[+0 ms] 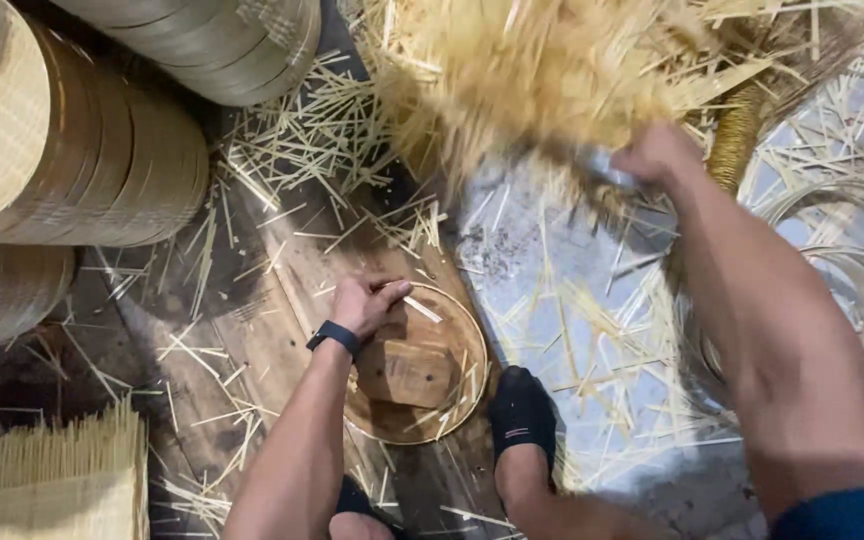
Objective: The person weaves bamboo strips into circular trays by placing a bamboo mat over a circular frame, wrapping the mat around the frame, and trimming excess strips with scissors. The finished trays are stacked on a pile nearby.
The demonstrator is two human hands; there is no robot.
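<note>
My left hand, with a black band on the wrist, rests on the rim of a round wooden form on the floor, fingers closed on a thin bamboo strip. A square wooden block sits in the form's middle. My right hand is raised and blurred, gripping a woven bamboo mat with frayed strip ends near the top of the view. My foot in a black sock stands beside the form.
Stacks of round woven bamboo trays lie at the left, another stack at the top. Thin bamboo hoops lie at the right. A cut bundle of woven mat sits bottom left. Loose bamboo slivers litter the floor.
</note>
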